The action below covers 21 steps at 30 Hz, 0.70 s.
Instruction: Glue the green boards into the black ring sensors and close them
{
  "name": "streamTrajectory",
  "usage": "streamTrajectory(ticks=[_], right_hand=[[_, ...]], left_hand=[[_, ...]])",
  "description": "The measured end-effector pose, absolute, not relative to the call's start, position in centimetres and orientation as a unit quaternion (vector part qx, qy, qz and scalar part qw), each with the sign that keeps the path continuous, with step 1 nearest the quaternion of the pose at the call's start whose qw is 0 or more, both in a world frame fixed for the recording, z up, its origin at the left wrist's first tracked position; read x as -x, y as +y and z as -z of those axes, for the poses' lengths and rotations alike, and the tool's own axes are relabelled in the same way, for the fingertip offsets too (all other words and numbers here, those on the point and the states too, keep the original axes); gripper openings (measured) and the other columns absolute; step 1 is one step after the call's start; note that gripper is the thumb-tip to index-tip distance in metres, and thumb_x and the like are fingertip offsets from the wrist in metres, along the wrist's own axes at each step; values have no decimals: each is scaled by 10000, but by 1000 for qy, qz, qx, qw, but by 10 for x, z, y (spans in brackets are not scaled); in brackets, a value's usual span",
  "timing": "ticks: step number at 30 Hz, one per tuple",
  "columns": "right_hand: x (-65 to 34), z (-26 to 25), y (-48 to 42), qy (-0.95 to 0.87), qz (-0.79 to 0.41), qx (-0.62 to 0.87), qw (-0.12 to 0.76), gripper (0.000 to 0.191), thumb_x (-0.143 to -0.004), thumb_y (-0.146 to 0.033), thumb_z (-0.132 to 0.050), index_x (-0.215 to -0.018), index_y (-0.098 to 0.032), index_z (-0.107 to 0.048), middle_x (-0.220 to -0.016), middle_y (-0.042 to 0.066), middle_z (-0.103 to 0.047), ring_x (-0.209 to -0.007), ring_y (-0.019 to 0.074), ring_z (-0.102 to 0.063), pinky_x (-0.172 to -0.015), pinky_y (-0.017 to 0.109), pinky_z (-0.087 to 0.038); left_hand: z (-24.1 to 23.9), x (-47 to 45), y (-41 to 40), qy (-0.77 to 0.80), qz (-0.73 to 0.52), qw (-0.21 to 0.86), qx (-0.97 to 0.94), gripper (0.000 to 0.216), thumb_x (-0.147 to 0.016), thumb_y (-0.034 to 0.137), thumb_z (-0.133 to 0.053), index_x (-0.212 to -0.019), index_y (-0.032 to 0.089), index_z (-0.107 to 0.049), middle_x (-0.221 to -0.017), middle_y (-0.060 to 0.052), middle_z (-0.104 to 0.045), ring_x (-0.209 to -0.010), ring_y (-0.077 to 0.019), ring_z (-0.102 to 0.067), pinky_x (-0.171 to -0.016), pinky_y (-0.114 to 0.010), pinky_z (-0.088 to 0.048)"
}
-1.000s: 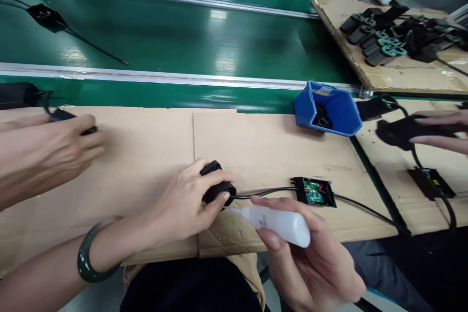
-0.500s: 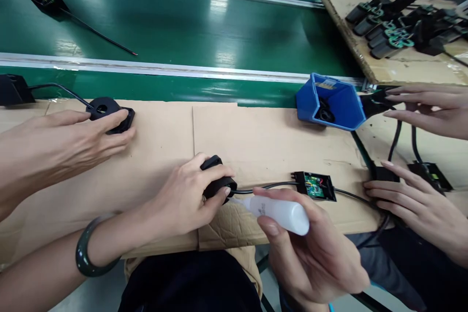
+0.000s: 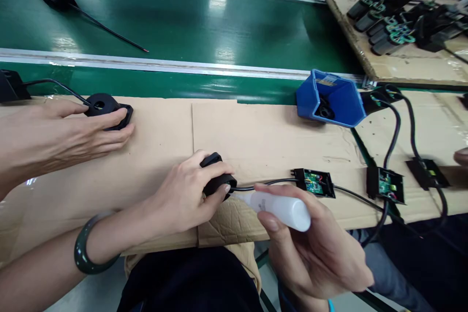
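Note:
My left hand (image 3: 193, 190), with a dark bangle at the wrist, is closed around a round black plastic housing (image 3: 218, 180) just over the cardboard. Between the thumb and fingers of my right hand (image 3: 314, 239) is a white squeeze bottle (image 3: 280, 208), lying almost level. Its thin nozzle points left and meets the housing's lower edge beside my left thumb; whether anything flows out I cannot tell. A black cable (image 3: 263, 185) runs from the housing to a small open black box (image 3: 315, 183) with a green circuit board inside.
Cardboard (image 3: 153, 156) covers the bench. A blue bin (image 3: 331, 100) holding black rings stands behind. Right of my work lie two more cabled boxes (image 3: 385, 184). At left a co-worker's hand (image 3: 80, 129) grips another round black housing (image 3: 104, 106). Beyond runs a green conveyor (image 3: 175, 24).
The co-worker's hands at right have drawn back from the boxes and cables, uncovering an open box with a circuit board. My own hands keep nearly the same pose.

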State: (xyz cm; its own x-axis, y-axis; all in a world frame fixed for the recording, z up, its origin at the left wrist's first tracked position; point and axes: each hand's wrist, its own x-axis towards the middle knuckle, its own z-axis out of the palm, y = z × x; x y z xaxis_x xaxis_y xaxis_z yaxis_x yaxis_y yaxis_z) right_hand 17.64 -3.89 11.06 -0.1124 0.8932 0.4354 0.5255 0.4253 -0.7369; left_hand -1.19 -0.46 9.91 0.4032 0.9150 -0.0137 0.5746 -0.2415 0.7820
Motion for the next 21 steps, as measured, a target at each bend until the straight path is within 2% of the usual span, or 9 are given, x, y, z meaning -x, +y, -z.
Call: streamTrajectory(ticks=[3, 9, 13, 18, 21], right_hand=[[-175, -114, -36, -732, -159, 481, 455, 314, -861, -187, -687, -1170, -217, -648, -921, 37, -742, -772, 210, -695, -618, 326, -594], [-164, -121, -38, -743, -167, 473, 443, 282, -912, -166, -605, -1178, -252, -641, -868, 19, -741, -647, 182, -662, -518, 304, -559], [-162, -121, -38, -740, -172, 470, 449, 300, -904, -188, -615, -1191, -271, -642, -871, 19, -739, -660, 195, -669, -515, 316, -560], [-168, -120, -35, -751, -142, 478, 434, 272, -909, -153, -618, -1167, -235, -641, -883, 24, -734, -684, 185, -669, -559, 306, -565], [-176, -117, -34, -773, -137, 459, 416, 374, -879, -159, -667, -1245, -199, -597, -963, 47, -736, -778, 203, -686, -615, 314, -585]], left_hand=[[-99, 12, -4, 496, -231, 365, -753, 236, -944, 288, -485, -1109, 241, -646, -941, -44, -631, -890, -215, -588, -728, -323, -467], [-99, 13, -5, 494, -234, 364, -754, 245, -954, 325, -469, -1101, 239, -645, -940, -40, -623, -877, -214, -592, -718, -325, -469], [-99, 13, -5, 495, -234, 368, -751, 234, -947, 313, -485, -1109, 245, -640, -964, -39, -608, -861, -202, -592, -736, -328, -474], [-97, 13, -5, 495, -244, 366, -750, 216, -937, 279, -505, -1096, 244, -646, -957, -31, -596, -846, -192, -592, -722, -313, -467], [-98, 13, -6, 496, -246, 365, -748, 216, -932, 273, -508, -1089, 239, -653, -951, -31, -596, -841, -191, -592, -718, -313, -465]])
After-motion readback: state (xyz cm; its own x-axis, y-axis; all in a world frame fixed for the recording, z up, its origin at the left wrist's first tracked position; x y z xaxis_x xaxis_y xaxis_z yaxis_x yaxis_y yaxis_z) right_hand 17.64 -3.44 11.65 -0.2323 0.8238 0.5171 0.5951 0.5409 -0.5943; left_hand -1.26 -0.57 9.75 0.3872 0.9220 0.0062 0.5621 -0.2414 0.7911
